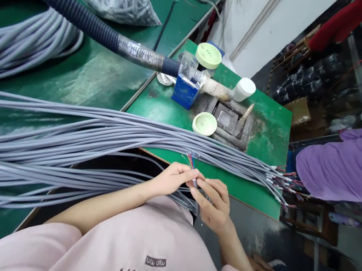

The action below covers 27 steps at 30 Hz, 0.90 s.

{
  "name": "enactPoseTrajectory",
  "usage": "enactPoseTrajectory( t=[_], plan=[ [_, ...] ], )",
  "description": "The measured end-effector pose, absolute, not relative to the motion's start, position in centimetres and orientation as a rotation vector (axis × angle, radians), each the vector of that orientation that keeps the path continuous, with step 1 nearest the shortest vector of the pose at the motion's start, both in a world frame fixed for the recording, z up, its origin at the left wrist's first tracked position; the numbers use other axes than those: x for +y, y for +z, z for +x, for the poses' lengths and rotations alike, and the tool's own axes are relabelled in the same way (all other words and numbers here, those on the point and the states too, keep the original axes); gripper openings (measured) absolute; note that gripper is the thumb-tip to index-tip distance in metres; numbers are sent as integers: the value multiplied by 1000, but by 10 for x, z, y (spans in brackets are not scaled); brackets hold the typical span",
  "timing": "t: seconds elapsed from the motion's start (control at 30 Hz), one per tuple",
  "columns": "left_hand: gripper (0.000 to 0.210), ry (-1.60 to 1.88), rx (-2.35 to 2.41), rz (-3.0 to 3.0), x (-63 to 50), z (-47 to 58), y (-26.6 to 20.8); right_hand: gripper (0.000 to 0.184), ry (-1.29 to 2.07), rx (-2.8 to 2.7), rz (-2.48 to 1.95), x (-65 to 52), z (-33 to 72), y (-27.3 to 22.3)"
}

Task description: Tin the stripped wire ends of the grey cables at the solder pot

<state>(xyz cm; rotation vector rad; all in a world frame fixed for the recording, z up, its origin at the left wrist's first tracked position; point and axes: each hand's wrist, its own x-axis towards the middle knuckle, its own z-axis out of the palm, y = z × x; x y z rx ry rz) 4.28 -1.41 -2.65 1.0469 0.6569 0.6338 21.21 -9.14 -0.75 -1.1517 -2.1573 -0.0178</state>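
Close in front of my shirt, both hands meet at the end of one grey cable [194, 183]. Its thin coloured wires [191, 159] fan out upward, red, blue and others. My left hand [177, 177] pinches the cable end between thumb and fingers. From the other side, my right hand [214, 203] has its fingers closed around the same end. More grey cables [187, 200] pass below my hands toward the left. Just beyond lies a long bundle of grey cables [167, 134], its stripped ends [285, 182] showing coloured wires at the right.
Behind the bundle sit a blue box [186, 92], a pale green dish [204, 124], a white tub [244, 89] and a square metal pot [226, 119] with a brush. A ribbed hose [92, 21] crosses above the green table [158, 103]. A person in purple [351, 161] is at the right.
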Motion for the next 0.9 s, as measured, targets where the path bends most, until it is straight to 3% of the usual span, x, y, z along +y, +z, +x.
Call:
enactPoseTrajectory(
  t=[0.1, 0.27, 0.47, 0.9],
  plan=[
    [54, 623, 658, 1075, -19, 43, -30, 45, 69, -1964, -1231, -99, 210, -10],
    [51, 607, 655, 1109, -22, 44, -28, 11, 343, -1789, -1449, -101, 198, -12],
    [49, 587, 672, 1088, -22, 43, -25, 27, 678, -1611, -1545, -104, 186, -15],
    [36, 880, 811, 804, -16, 39, -24, 27, 823, -1497, -1550, -109, 187, -22]
  ],
)
